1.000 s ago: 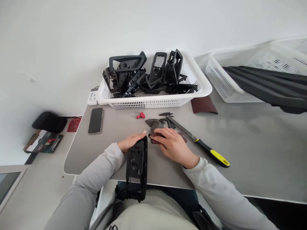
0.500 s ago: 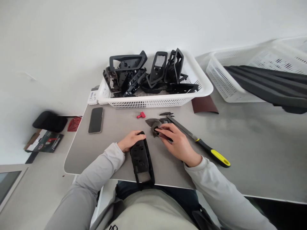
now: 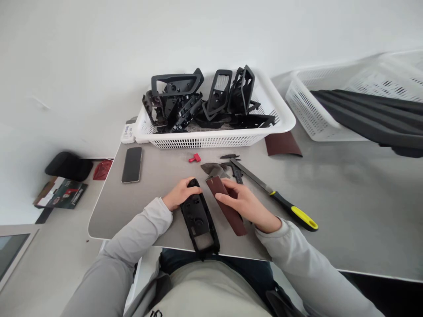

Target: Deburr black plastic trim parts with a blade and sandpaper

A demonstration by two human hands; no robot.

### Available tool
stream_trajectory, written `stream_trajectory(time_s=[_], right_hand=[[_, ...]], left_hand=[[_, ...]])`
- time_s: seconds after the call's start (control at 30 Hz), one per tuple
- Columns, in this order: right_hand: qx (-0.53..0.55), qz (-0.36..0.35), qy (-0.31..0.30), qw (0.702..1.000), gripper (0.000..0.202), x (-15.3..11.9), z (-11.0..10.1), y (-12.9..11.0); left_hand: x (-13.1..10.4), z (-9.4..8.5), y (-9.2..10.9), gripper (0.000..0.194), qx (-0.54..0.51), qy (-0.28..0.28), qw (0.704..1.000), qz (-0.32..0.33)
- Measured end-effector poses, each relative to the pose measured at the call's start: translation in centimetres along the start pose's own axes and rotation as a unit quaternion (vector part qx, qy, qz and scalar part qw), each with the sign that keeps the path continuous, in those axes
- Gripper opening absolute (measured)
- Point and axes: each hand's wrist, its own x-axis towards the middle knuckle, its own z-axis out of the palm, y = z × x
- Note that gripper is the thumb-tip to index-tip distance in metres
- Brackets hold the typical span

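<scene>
My left hand [image 3: 181,193] grips the upper end of a black plastic frame part [image 3: 198,220], whose lower end reaches the table's front edge. To its right, my right hand [image 3: 244,200] is closed on a folded strip of brown sandpaper [image 3: 228,207], thumb on top and fingers beneath. The sandpaper and the frame are apart. Just beyond the sandpaper lies a crumpled grey cloth [image 3: 216,170]. Beside the cloth rests a dark caliper [image 3: 236,171], partly covered. A flat file [image 3: 254,176] with a black and yellow handle slants past my right hand.
A white basket [image 3: 205,141] of black plastic parts stands at the back, with another white basket [image 3: 317,119] holding long dark panels to its right. On the table lie a phone [image 3: 131,165], a small red piece [image 3: 194,158] and a brown sandpaper sheet [image 3: 283,144].
The brown sandpaper strip now shows in my right hand, drawn slightly nearer and turned lengthwise beside the frame. The caliper is more visible. The frame's lower end has swung slightly right.
</scene>
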Motion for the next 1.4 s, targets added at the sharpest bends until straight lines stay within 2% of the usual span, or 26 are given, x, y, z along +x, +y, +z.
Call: stream_trajectory(time_s=[0.07, 0.2, 0.33, 0.43, 0.6, 0.73, 0.93, 1.2, 1.4], right_hand=[[0.022, -0.017, -0.010, 1.000, 0.024, 0.1, 0.2, 0.1], [0.024, -0.043, 0.012, 0.999, 0.024, 0.2, 0.8, 0.7], [0.003, -0.053, 0.008, 0.999, 0.023, 0.4, 1.4, 0.9], [-0.023, -0.066, 0.008, 0.998, 0.023, 0.4, 1.7, 0.6], [-0.058, -0.063, -0.038, 0.996, 0.021, 0.3, 1.2, 0.4], [-0.053, -0.069, -0.007, 0.996, 0.019, 0.5, 1.2, 0.7], [-0.035, -0.053, 0.057, 0.996, 0.019, 0.7, 1.5, 0.9], [-0.047, -0.042, -0.049, 0.997, 0.018, 0.6, 1.3, 0.5], [-0.018, -0.036, -0.011, 0.999, 0.020, 0.7, 1.3, 0.5]], left_hand=[[0.1, 0.2, -0.2, 0.034, 0.000, 0.007, 1.000, 0.016], [0.3, 0.5, -0.7, 0.045, -0.008, 0.032, 0.998, 0.052], [0.3, 0.6, -1.0, 0.052, 0.031, 0.073, 0.993, 0.092], [0.4, 0.7, -1.1, 0.052, 0.039, 0.072, 0.994, 0.079], [0.4, 0.6, -1.0, 0.054, 0.046, 0.081, 0.994, 0.061], [0.6, 0.2, -0.7, 0.055, 0.057, 0.108, 0.990, 0.075], [0.7, 0.3, -0.9, 0.056, 0.053, 0.067, 0.994, 0.073], [0.7, 0.2, -1.0, 0.054, 0.098, 0.073, 0.991, 0.055], [0.6, 0.4, -0.8, 0.056, 0.081, 0.056, 0.993, 0.061]])
